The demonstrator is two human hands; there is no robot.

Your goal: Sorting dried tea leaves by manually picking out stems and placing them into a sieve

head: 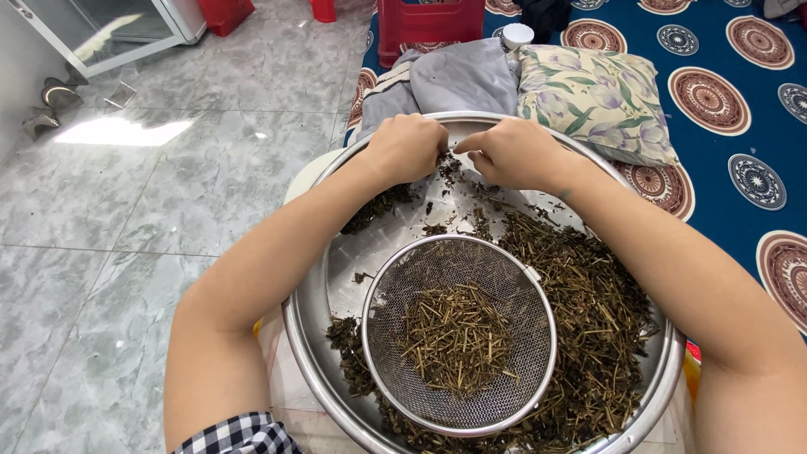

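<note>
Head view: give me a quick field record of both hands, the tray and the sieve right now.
left hand: closed over dried stems at the tray's far side
right hand: beside the left, fingers pinching stems
tray: round, metal, bare in the middle left
sieve: wire mesh, resting in the tray, holds cut stem pieces
loose stems: heaped on the tray's right side
pillow: floral, beyond the tray
floor: grey tile

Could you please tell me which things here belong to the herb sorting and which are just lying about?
In use: left hand and right hand picking at dried herbs; large steel basin; mesh sieve holding stems.

Lying about: floral pillow; grey cloth; red crate; patterned blue mat.
</note>
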